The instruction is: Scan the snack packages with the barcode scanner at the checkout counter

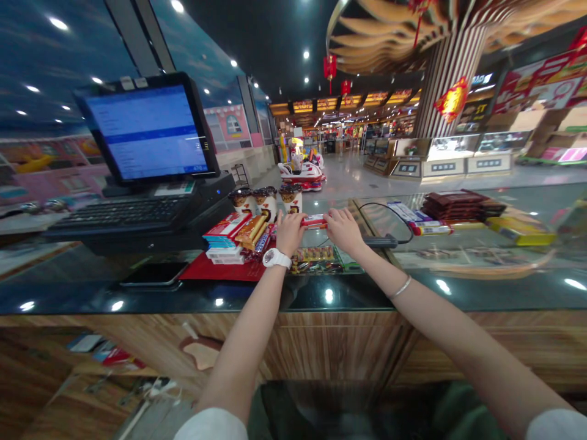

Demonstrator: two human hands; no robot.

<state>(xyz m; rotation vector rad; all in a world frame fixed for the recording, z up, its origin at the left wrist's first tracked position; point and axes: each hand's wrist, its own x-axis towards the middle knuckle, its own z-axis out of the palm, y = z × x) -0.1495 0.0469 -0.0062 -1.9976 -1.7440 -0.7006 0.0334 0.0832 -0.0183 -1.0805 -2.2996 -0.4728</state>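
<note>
Over the glass counter, a small red-and-white packet [315, 221] is stretched between my two hands. My left hand [290, 232], with a white watch at the wrist, is closed on the packet's left end. Its right end is gripped by my right hand [343, 230]. Just left of my left hand lie red-and-blue boxes [228, 230], white boxes [225, 255] and gold-wrapped snacks [253, 232]. Three lidded cups [290, 199] stand behind them. Small print on the packet is too blurred to read.
A monitor [144, 131] and keyboard [114, 211] stand at the left, with a phone [155, 274] in front. Right of my hands is a dark handheld device [380, 242] on a cable. Farther right lie brown packets [463, 206] and a yellow pack [520, 231].
</note>
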